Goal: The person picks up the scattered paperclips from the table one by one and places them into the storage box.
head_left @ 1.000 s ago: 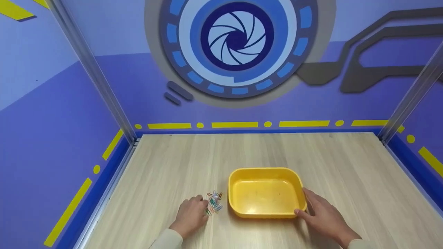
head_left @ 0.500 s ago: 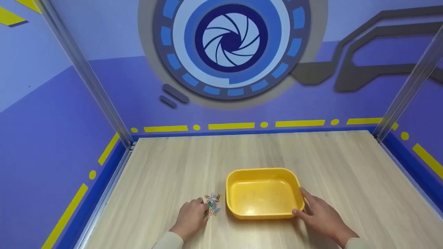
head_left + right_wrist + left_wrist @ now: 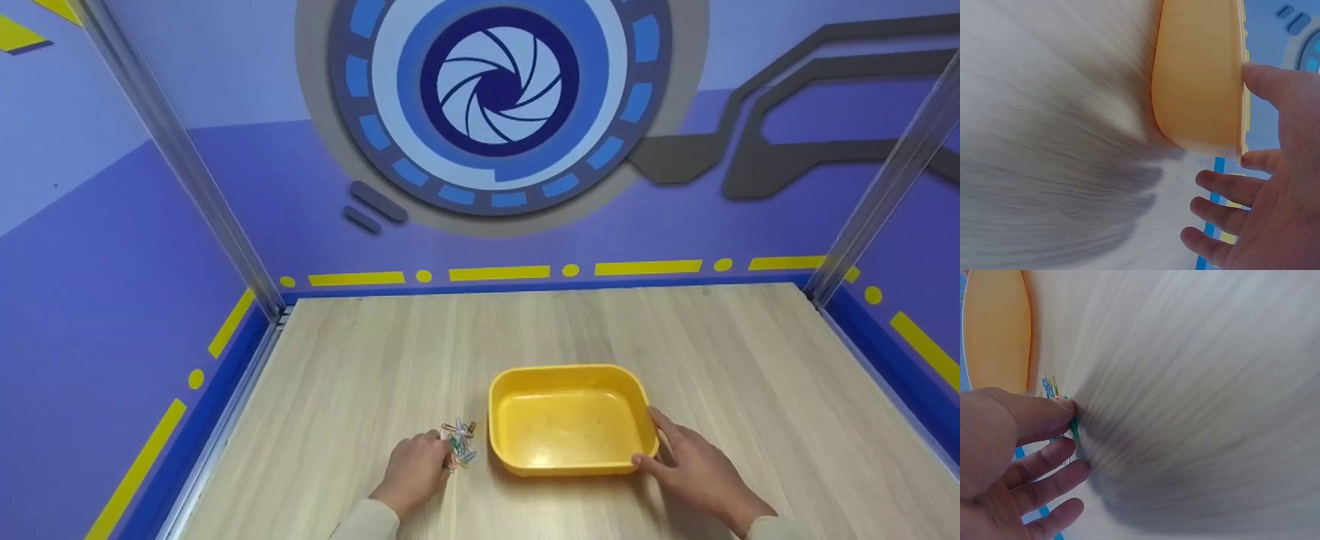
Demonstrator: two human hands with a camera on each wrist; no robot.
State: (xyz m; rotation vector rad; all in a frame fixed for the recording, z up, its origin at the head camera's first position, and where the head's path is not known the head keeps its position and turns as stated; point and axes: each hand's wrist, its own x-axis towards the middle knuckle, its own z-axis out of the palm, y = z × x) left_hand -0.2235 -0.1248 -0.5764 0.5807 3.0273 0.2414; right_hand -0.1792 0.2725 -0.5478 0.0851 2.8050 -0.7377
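Observation:
A small pile of colored paper clips (image 3: 461, 444) lies on the table to the left of a yellow plastic box (image 3: 574, 427). My left hand (image 3: 414, 469) is at the pile's left edge; in the left wrist view its thumb pinches at a green paper clip (image 3: 1075, 428), the index finger hidden behind the thumb. The other fingers are loosely bent and hold nothing. At the box's right side, my right hand (image 3: 697, 469) grips it, thumb on the rim and index finger against the outer wall. Its remaining fingers (image 3: 1224, 185) stand off the box. The box's inside shows no objects.
The wooden table (image 3: 360, 360) has a blue-purple panel wall (image 3: 247, 187) behind it and one on each side. Metal posts (image 3: 180, 157) stand at the two back corners.
The head view has shifted slightly. My left fingertips have closed in on the pile's left edge, where the green clip now shows less. My right hand stays on the box.

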